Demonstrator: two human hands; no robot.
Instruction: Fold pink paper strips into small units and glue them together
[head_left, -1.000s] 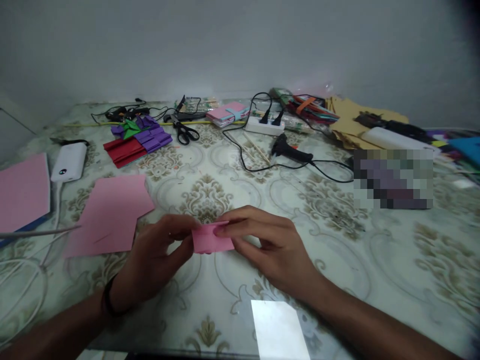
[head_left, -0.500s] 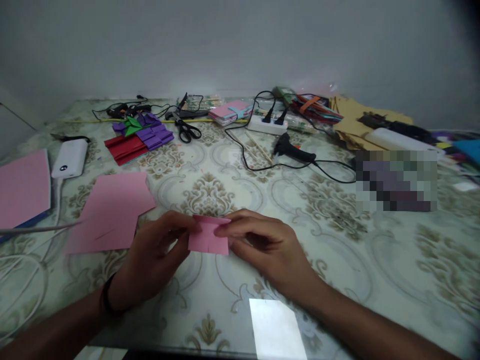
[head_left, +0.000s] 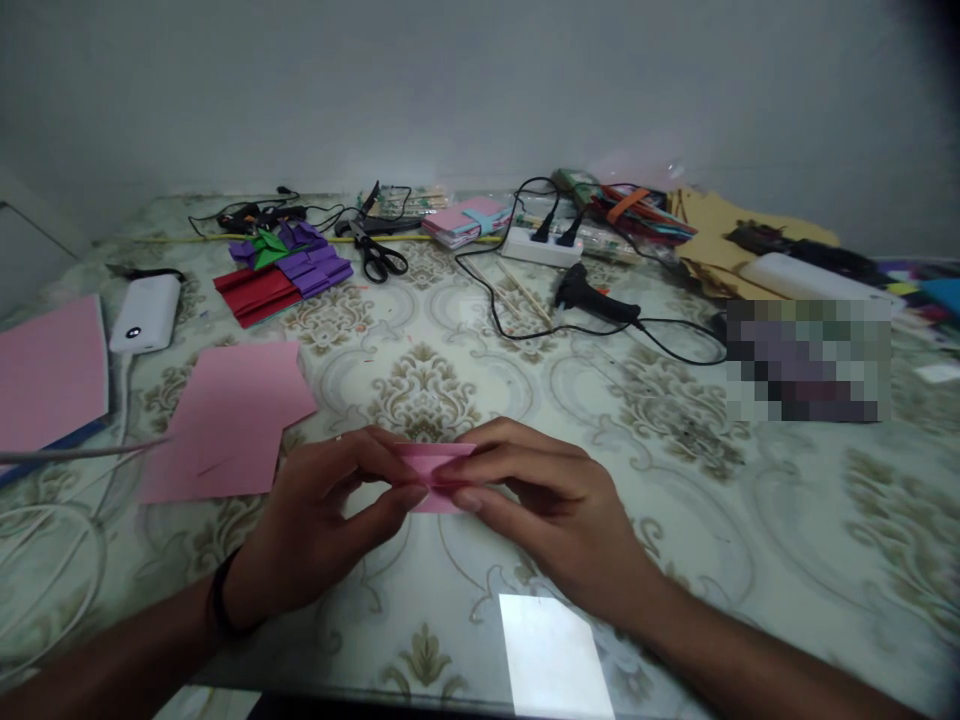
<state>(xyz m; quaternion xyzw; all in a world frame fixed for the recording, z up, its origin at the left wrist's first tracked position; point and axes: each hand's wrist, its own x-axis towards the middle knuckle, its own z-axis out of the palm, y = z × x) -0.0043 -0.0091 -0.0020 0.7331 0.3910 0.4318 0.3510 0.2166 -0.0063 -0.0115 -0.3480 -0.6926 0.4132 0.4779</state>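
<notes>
A small piece of pink paper [head_left: 439, 452] is held up between both hands above the patterned tablecloth. My left hand [head_left: 330, 510] pinches its left side, thumb in front and fingers behind. My right hand [head_left: 551, 500] grips the right side the same way. Between the two thumbs the paper is pinched into a crease, and the fingers cover much of its surface. To the left of my left hand lies a larger cut sheet of pink paper [head_left: 232, 420], flat on the table, with a slit near its lower edge.
A white power bank [head_left: 146, 315] with a cable lies at the left. Folded red paper [head_left: 255, 292], purple paper [head_left: 319, 272] and scissors [head_left: 381, 260] lie at the back. Farther right are a power strip [head_left: 541, 245], a black glue gun [head_left: 596, 300] and yellow paper [head_left: 720, 225].
Both thumbs have come up onto the front of the small pink paper, which is now pinched along its middle. The view has shifted slightly.
</notes>
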